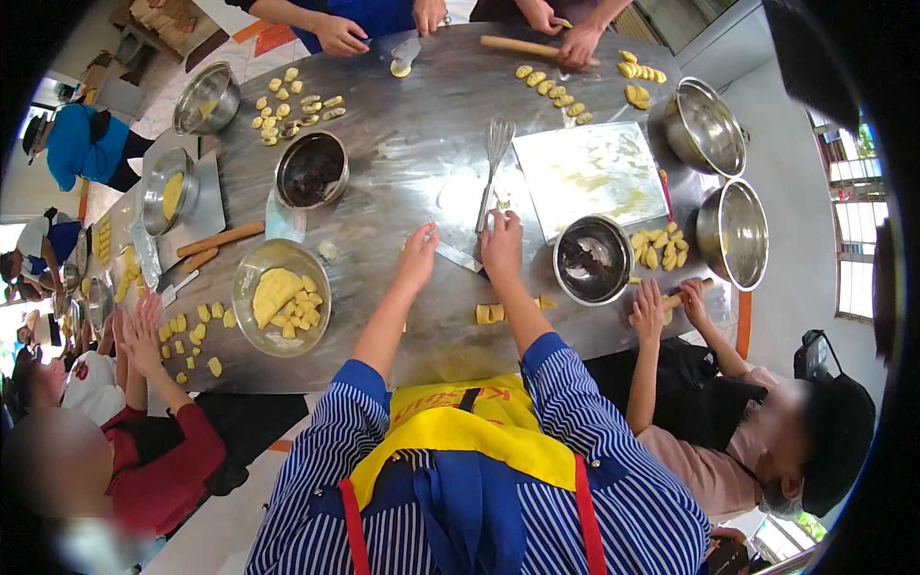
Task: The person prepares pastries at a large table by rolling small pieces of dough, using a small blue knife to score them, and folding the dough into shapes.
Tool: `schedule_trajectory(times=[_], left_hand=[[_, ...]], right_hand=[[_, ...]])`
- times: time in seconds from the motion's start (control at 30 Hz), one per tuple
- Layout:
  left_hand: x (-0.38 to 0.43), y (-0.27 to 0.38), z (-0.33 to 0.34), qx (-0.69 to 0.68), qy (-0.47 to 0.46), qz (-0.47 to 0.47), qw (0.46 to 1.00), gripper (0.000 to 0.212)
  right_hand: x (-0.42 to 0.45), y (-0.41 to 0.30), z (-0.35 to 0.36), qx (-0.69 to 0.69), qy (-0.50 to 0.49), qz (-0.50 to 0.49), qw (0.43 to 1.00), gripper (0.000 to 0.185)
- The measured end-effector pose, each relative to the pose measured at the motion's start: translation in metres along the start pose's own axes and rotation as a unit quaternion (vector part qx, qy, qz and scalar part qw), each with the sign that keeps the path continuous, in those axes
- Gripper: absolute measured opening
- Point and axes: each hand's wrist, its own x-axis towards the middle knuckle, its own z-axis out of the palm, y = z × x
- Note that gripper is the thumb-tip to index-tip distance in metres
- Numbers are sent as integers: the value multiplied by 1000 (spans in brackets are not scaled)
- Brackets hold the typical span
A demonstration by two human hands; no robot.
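Note:
My left hand (419, 253) is over the steel table, fingers close together, near the tip of a knife blade (457, 256). Whether it pinches anything is hidden. My right hand (502, 246), fingers apart, is above the dark end of the knife, close to the handle of a wire whisk (496, 154). No object shows in its grasp. Cut pieces of yellow dough (490, 313) lie beside and partly behind my right forearm. To the right stands a steel bowl (591, 293) with dark filling (586, 260). At left, another bowl (244, 338) holds a yellow dough mass (277, 293) and small dough pieces.
A steel table (402, 165) carries a greased tray (596, 172), a bowl of dark filling (310, 169) and rolling pins (221, 238). Several empty-looking bowls (733, 233) line the right edge. Co-workers' hands work at both sides (650, 310) and across the table (341, 34).

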Motion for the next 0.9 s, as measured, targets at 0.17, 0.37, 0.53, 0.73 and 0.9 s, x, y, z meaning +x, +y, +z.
schedule_trajectory(times=[0.17, 0.37, 0.53, 0.73, 0.9], left_hand=[[-5, 1, -10, 8, 17, 1, 1000, 39], [-14, 6, -21, 12, 4, -16, 1000, 38], [-16, 7, -22, 11, 1, 3, 1000, 37], [-8, 12, -11, 34, -32, 17, 999, 35], [5, 43, 57, 13, -118, 59, 991, 33]], right_hand=[[17, -17, -2, 24, 42, -51, 997, 43], [12, -28, 18, -3, -44, -107, 993, 53], [-3, -39, 23, -8, -85, -139, 987, 57], [-34, -49, -7, 122, -75, -176, 974, 51], [-111, 20, -4, 490, 74, 273, 825, 40]])
